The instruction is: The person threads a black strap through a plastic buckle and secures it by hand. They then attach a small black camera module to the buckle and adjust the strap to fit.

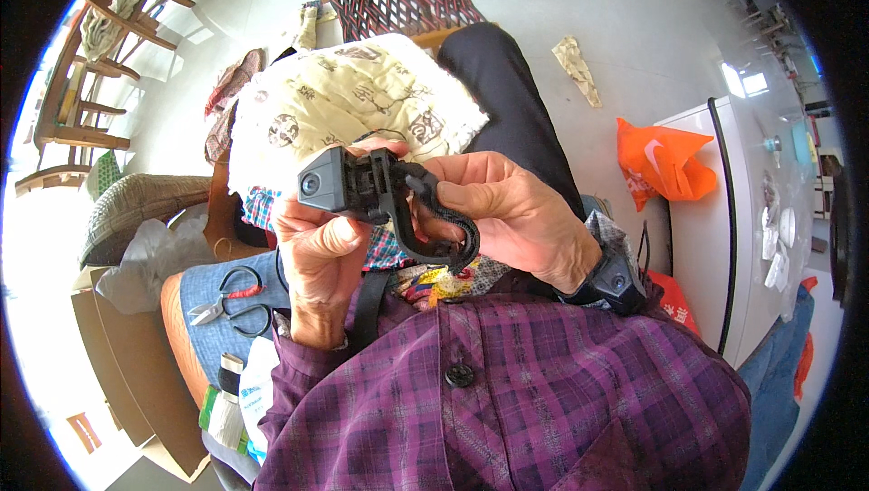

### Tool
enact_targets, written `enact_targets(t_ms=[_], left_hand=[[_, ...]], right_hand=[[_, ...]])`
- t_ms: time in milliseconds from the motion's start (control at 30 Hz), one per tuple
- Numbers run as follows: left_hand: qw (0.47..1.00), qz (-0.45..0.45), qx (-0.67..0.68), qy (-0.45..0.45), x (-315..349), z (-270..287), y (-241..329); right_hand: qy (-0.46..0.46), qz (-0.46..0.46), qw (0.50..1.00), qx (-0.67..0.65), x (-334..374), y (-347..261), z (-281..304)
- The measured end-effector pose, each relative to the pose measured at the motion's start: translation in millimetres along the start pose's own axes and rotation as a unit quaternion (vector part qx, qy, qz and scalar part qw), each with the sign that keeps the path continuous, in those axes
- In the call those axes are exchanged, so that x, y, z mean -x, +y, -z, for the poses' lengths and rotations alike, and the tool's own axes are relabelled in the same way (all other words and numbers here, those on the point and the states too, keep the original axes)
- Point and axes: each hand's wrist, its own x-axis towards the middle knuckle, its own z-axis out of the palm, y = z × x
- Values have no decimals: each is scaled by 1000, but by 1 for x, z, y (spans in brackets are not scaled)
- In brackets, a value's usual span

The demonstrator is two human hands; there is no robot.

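In front of my chest I hold a small black camera [333,185] with a lens, fixed to a black bracket and a braided black strap [463,230]. My left hand [315,242] grips the camera body from below, thumb along its underside. On the other side, my right hand [516,206] pinches the strap between thumb and fingers; some fingertips are hidden behind it. A similar black camera [619,283] is strapped on my right wrist. Across my lap lies a cream quilted cloth [362,97] with brown printed figures, beyond both hands.
Red-handled pliers-like snips [233,305] rest on blue denim [204,287] at my left, near a cardboard box [113,373]. An orange bag [665,161] leans by a white cabinet [701,219] at right. Wooden chairs [86,138] stand far left; a woven-seat stool [407,4] lies ahead.
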Motion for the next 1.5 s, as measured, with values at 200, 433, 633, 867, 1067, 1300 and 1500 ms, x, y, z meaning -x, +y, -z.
enact_targets(t_ms=[200, 433, 633, 867, 1067, 1300, 1500], left_hand=[[1000, -19, -13, -18, -3, -1, 2], [1000, -26, -11, -13, -1, -1, 0], [999, -28, -30, -19, -2, 1, 1], [1000, -11, -7, -13, -2, 1, -7], [1000, 5, 8, 10, -4, 3, -10], [999, 18, 28, 19, -4, 5, -9], [999, 3, 30, 10, -5, 6, -10]], right_hand=[[-68, -3, 995, -70, 0, 2, 5], [-73, -6, 993, -92, 0, 8, 11], [-60, -1, 996, -60, 0, 6, 7], [70, 43, 989, 126, 3, 6, 6], [1, 54, 998, 21, 0, 2, 6], [-29, 40, 997, -61, 1, 0, 3], [-31, 34, 998, -34, 0, 5, 11]])
